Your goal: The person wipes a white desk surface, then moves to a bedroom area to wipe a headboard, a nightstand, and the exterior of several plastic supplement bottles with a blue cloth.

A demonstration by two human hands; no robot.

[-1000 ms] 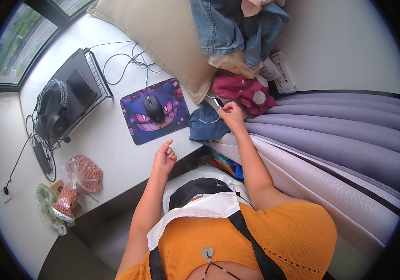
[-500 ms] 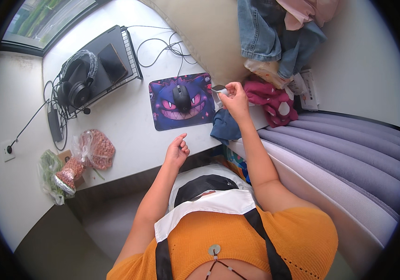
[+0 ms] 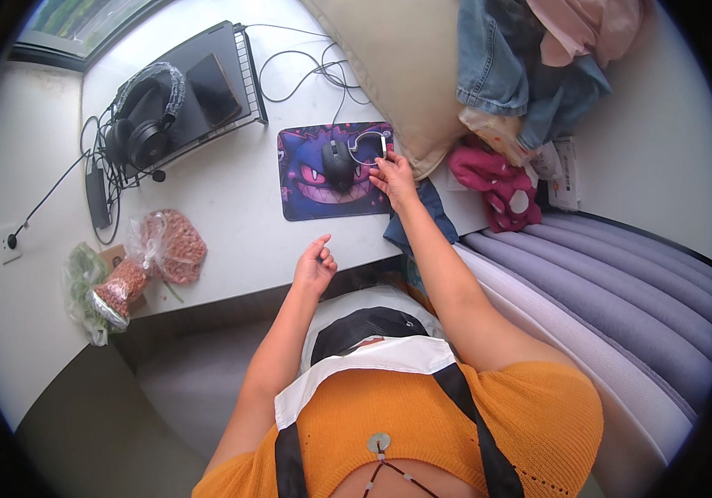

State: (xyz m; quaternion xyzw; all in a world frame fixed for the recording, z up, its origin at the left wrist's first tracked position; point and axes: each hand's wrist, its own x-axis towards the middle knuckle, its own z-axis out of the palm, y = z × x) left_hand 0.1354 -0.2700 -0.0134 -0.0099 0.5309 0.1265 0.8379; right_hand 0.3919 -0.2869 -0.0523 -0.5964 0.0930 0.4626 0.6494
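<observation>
Between the thumb and fingers of my right hand [image 3: 395,176] is what looks like a watch [image 3: 384,147] with a pale strap curved into a loop. It is over the right part of a purple mouse pad [image 3: 296,202] printed with a grinning cartoon face. The loop is just right of a black computer mouse [image 3: 339,168]. Near the table's front edge, my left hand [image 3: 316,261] hovers with its fingers curled, and I see nothing in it. Dark blue cloth [image 3: 432,212] lies below my right wrist.
Black headphones [image 3: 146,143] and a phone [image 3: 213,89] rest on a dark laptop-like device [image 3: 225,54] at back left. Bags of reddish-brown pellets [image 3: 175,245] sit front left. A beige cushion [image 3: 401,66], jeans [image 3: 489,62] and a magenta cloth [image 3: 497,183] are piled at right.
My right hand has moved left with the watch, from the pad's right edge to above the pad. The watch has turned, and its strap loop now shows. My left hand stays nearly still.
</observation>
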